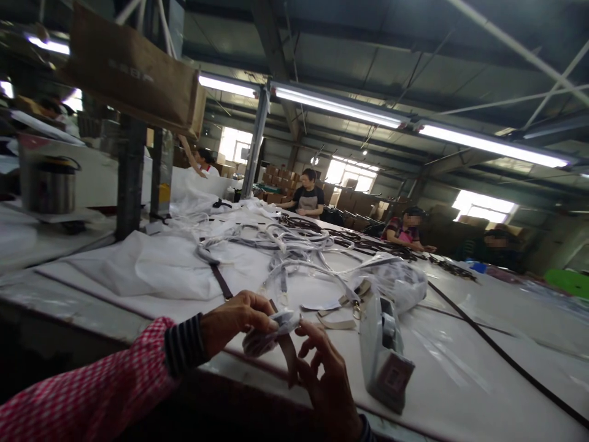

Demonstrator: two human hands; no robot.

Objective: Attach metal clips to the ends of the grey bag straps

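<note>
In front of me, my left hand (242, 320) is closed on a plastic-wrapped strap (263, 341), a coiled bundle in clear film. A flat taupe strap end (288, 357) hangs out below the wrap. My right hand (326, 373) is just right of the bundle, its fingers bent and apart. Its thumb side is close to the hanging strap end; whether it touches is hard to tell. A grey tape dispenser (384, 362) stands on the table to the right of that hand. Behind the hands, a brown strap (221, 281) lies on the white tabletop.
Pale straps in plastic (285, 239) are heaped mid-table, near a clear plastic bag (398, 281). White sheeting (151, 267) lies left, beside a metal post (130, 178). A long dark strap (497, 350) crosses the right side. Several people work across the table.
</note>
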